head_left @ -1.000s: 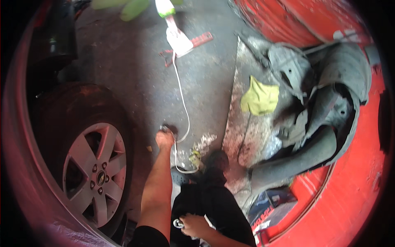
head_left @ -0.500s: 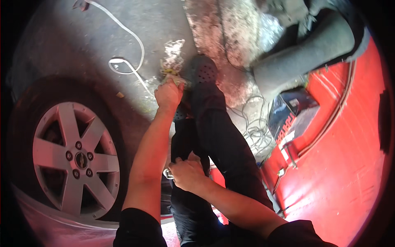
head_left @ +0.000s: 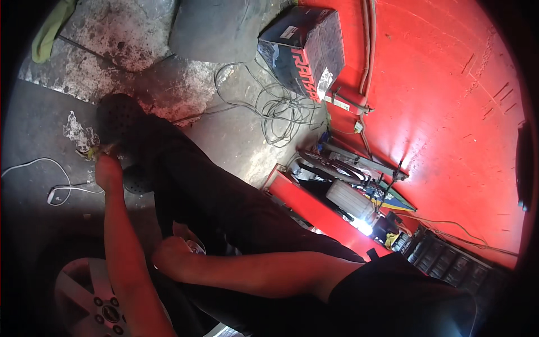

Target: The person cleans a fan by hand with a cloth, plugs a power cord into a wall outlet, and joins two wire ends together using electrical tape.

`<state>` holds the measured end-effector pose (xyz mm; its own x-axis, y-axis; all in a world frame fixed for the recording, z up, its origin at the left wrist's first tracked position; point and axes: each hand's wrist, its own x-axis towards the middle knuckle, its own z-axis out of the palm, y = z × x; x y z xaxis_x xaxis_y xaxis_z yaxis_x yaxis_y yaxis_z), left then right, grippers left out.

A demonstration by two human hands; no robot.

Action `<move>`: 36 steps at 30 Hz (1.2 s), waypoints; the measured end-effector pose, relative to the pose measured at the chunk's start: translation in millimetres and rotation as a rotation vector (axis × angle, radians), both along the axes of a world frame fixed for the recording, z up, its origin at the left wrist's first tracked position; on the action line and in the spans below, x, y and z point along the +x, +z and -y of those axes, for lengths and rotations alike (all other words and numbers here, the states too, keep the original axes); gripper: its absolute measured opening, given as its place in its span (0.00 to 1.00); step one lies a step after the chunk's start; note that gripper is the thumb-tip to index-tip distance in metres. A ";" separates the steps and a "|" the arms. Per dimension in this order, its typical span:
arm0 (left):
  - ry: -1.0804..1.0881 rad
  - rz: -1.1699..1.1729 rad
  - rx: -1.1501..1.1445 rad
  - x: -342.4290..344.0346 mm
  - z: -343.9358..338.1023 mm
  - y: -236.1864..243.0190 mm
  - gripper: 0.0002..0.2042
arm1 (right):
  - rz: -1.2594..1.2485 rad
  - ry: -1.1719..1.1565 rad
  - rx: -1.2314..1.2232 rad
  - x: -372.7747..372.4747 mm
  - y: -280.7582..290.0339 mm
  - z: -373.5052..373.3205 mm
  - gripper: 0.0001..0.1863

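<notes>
My left hand [head_left: 108, 171] reaches down to the concrete floor beside my black shoe [head_left: 117, 112]. Its fingers are closed on a small yellow piece [head_left: 91, 151] lying there. My right hand [head_left: 170, 256] rests against my black trouser leg [head_left: 224, 202] and is curled around a small shiny metal part [head_left: 194, 246]. The part is mostly hidden by the fingers. Both forearms are bare and come in from the lower edge.
An alloy car wheel [head_left: 92, 300] is at lower left. A white cable [head_left: 53, 191] lies on the floor by my left hand. A black box [head_left: 306, 48], a coil of wires [head_left: 281, 112], a red tool tray [head_left: 331, 196] and a red car body panel [head_left: 443, 112] are to the right.
The view has swung toward the red panel and the black box. My left hand stays on the floor by the shoe and my right hand stays closed at my leg.
</notes>
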<state>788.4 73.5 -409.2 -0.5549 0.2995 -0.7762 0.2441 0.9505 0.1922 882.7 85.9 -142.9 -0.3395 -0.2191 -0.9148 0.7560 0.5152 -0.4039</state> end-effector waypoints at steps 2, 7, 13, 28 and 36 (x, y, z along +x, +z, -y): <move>-0.056 0.006 -0.060 5.4 -3.6 1.5 0.27 | 0.019 -0.050 -0.034 1.2 0.7 -0.2 0.06; -0.114 -0.053 -0.005 9.1 2.1 -4.2 0.27 | -0.057 -0.103 0.027 7.6 -1.7 7.7 0.05; -0.020 -0.423 0.601 36.0 75.3 -31.6 0.13 | -0.170 -0.106 -0.066 1.8 8.6 13.7 0.06; 0.223 -0.113 0.014 37.4 -14.6 25.9 0.14 | -0.052 0.128 -0.106 -9.2 21.1 -48.8 0.10; 0.114 -0.138 -0.047 41.8 -30.1 18.3 0.15 | -0.227 0.015 0.120 1.1 21.7 -57.3 0.07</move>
